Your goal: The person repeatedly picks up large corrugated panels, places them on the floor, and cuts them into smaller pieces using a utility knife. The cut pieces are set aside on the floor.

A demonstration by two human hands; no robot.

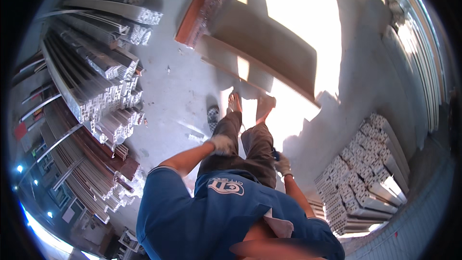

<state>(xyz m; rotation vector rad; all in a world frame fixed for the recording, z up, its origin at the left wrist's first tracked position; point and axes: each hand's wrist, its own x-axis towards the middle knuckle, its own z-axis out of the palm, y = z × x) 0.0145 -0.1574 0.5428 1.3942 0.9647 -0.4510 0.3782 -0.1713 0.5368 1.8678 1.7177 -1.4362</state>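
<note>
Small dark thing (275, 154) at right hand (283, 165) is probably light, stiff — grab its middle — can't tell finger pose, left hand (222, 144) included.

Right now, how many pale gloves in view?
2. One glove is on the left hand, over the left trouser leg; one is on the right hand, beside the right trouser leg. Others may be hidden among the profile stacks.
</note>
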